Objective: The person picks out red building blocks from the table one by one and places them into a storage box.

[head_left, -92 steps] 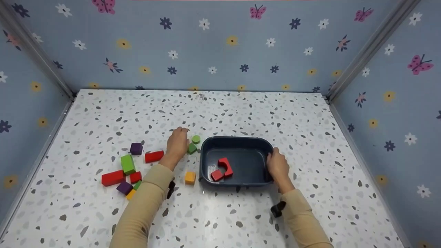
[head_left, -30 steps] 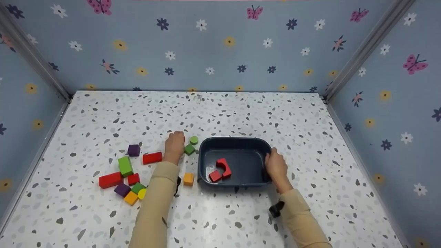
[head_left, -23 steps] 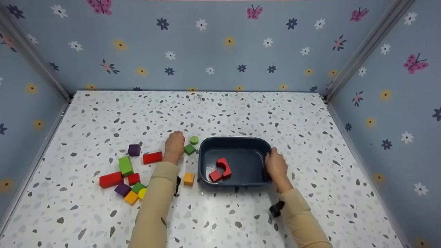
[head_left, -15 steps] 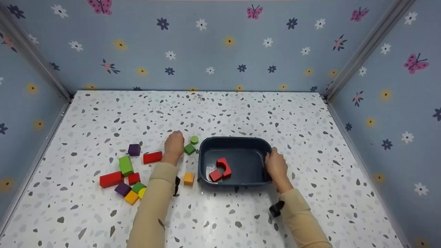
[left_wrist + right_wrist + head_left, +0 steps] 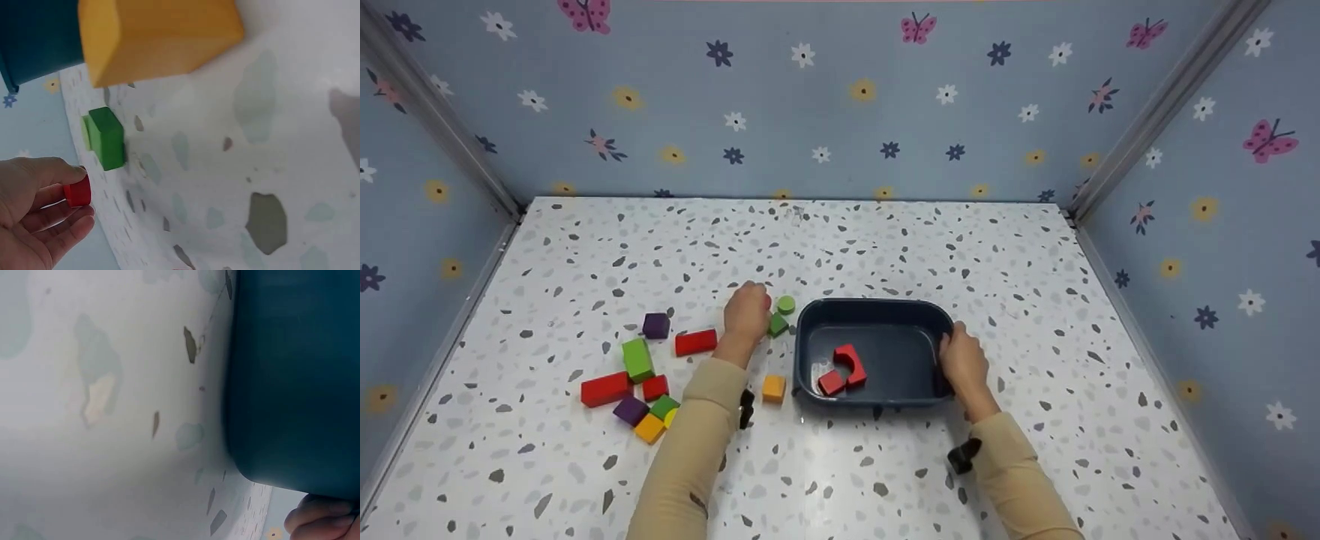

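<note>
A red block [image 5: 79, 193] is pinched mid-frame by the left hand [image 5: 745, 313].
The tub [image 5: 870, 301] is gripped by the right hand [image 5: 964, 363]; the green block [image 5: 778, 325], so close, might be bumped.

L hand [image 5: 35, 219] pinches sm. red block [image 5: 80, 192]. Green block [image 5: 109, 138] nearby; lt.-green piece [image 5: 85, 134] partly hidden behind it. Yellow-orange block [image 5: 163, 42], close to cam., partly hides dk.-teal container [image 5: 42, 42]. Speckled tabletop [image 5: 219, 163]; pale-blue wall [image 5: 39, 129] beyond.

Long beige sleeves [image 5: 679, 465], broad matching cuffs [image 5: 715, 381], small black pieces [image 5: 962, 456] beside the cuffs, bare hands [image 5: 745, 313]
</note>
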`<state>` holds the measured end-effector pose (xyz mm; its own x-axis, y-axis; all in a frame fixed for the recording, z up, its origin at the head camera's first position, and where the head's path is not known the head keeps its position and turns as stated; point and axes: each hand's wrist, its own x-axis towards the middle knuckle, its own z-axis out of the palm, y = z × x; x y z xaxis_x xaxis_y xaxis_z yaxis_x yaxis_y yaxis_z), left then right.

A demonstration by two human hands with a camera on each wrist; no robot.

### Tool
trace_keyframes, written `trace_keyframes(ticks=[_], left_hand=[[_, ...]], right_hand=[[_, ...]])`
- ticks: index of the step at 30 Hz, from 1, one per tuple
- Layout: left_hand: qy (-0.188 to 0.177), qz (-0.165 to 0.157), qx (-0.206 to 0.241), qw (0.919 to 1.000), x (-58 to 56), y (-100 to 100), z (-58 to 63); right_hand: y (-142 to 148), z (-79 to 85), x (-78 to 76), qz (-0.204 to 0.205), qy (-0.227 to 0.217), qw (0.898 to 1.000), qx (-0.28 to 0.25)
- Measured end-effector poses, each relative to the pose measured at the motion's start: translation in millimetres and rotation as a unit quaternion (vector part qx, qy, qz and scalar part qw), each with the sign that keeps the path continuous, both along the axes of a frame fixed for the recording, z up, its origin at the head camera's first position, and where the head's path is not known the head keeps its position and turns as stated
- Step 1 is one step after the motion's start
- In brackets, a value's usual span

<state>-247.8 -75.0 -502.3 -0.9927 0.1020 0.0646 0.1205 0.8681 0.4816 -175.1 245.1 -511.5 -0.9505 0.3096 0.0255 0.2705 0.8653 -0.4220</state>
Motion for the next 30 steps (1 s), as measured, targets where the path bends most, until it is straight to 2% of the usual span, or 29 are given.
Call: trace_keyframes(ticks=[14,21,30], left_hand=[[0.084,-0.014,0.030,0.9959,19.3,15.4,22.9],[0.098,-0.018,0.027,0.9947,28.5,25.4,35.0],[0.123,-0.043,0.022,0.9912,38.9,43.2,46.3]], right_hand=[[1.1,-0.9,0.4,0.006,0.007,1.000,-0.004],[1.0,-1.3,0.4,0.003,0.003,1.000,-0.004],[0.1,-0.4,-0.3,-0.002,0.000,1.000,0.000]])
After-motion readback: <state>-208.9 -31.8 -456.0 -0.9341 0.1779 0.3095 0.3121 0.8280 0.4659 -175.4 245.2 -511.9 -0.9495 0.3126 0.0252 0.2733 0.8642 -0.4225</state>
